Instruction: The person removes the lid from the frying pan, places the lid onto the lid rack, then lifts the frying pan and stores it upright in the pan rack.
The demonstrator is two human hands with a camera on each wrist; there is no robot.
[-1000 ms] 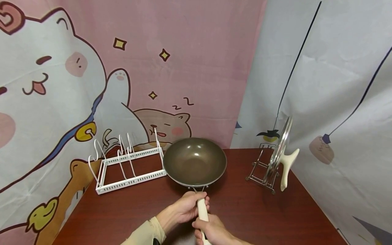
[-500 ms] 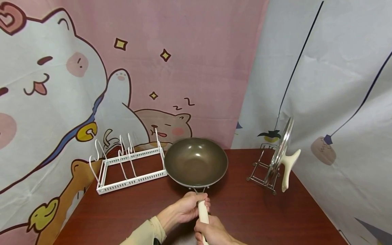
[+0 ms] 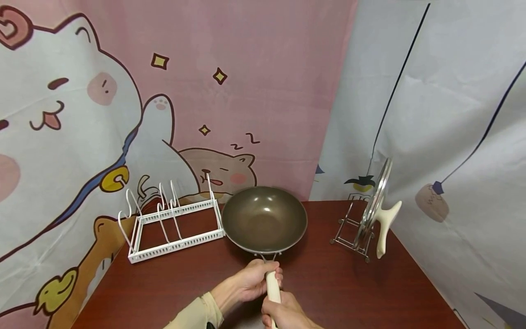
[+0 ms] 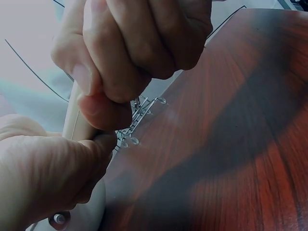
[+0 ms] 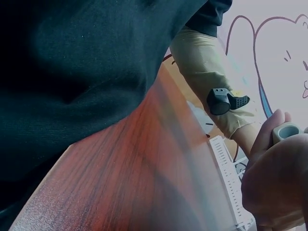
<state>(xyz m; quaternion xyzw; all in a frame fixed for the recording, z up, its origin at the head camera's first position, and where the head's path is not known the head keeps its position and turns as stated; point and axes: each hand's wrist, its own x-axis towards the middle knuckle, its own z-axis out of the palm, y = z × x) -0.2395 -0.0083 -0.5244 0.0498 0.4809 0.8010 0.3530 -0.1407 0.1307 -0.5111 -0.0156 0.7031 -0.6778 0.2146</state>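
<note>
A dark brown wok [image 3: 264, 221] with a pale outer rim points away from me, its hollow facing up. Its cream handle [image 3: 273, 287] runs back toward me. My left hand [image 3: 255, 279] grips the handle close to the pan, thumb laid across the top. Behind it, my right hand [image 3: 284, 310] curls round the rear part. In the left wrist view, the left hand [image 4: 53, 171] sits by the pan's riveted side [image 4: 94, 207], with the right hand [image 4: 132, 43] above it. The handle's hollow end [image 5: 288, 132] shows past the right hand [image 5: 276, 180] in the right wrist view.
A white rack [image 3: 176, 242] with upright dividers stands left of the wok, close to its rim. At the right, a wire stand [image 3: 349, 241] holds a glass lid [image 3: 374, 205] with a cream handle [image 3: 385, 226]. Printed curtains hang behind the reddish-brown table [image 3: 349, 292].
The wok has shifted slightly to the right, along with both hands. Their grip on the handle looks the same.
</note>
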